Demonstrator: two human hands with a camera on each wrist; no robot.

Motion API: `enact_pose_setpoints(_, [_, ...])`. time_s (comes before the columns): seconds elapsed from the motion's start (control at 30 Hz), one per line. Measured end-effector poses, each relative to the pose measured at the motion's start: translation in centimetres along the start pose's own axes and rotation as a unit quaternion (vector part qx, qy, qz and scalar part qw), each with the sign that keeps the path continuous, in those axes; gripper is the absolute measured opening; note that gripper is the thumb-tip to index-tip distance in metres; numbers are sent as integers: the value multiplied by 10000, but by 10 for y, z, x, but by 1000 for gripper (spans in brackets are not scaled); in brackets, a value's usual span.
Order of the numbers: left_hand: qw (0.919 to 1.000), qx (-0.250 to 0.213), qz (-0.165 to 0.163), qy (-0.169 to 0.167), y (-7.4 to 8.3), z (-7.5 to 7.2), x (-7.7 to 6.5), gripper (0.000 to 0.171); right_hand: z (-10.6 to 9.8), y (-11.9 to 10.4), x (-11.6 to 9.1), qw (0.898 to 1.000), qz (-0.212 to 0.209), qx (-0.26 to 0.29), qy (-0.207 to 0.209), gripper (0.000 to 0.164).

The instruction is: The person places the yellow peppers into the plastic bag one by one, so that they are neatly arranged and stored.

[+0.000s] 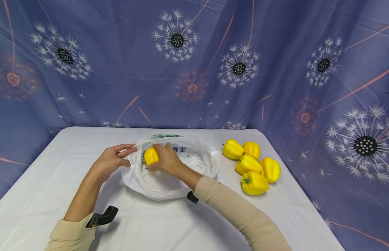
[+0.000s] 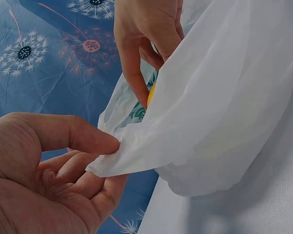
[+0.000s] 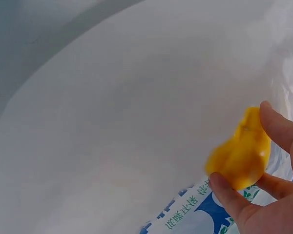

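Observation:
A white plastic bag with blue and green print lies with its mouth spread wide on the table. My left hand pinches the left edge of its rim between thumb and fingers, as the left wrist view shows up close. Inside the bag's mouth, my right hand grips a yellow bell pepper by its sides. In the right wrist view the pepper sits between thumb and fingertips, with the bag's printed wall behind it. From the left wrist, the bag's side hides most of that pepper.
Several yellow bell peppers lie in a cluster to the right of the bag. The white-covered table ends at a blue curtain with dandelion prints, behind and at both sides. A black wrist device sits at the left cuff.

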State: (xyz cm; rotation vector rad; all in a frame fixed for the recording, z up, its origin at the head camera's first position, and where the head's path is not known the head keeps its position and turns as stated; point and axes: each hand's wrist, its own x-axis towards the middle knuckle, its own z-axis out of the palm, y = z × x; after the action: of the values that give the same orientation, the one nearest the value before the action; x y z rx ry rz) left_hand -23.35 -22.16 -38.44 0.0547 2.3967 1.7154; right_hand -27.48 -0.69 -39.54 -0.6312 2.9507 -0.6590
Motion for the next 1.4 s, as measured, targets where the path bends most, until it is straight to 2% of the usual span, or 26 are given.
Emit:
enact_pose_setpoints(0.23, [9999, -117, 54, -17, 1, 0, 0, 82, -4, 0, 2, 9998, -7, -112, -178, 82])
enact_pose_setpoints(0.53, [9998, -193, 17, -13, -1, 0, -1, 81, -9, 2, 5, 9987, 45, -318, -393, 70])
enact_pose_setpoints(1.4, [10000, -83, 50, 3, 1, 0, -2, 83, -9, 1, 3, 9992, 214, -89, -318, 70])
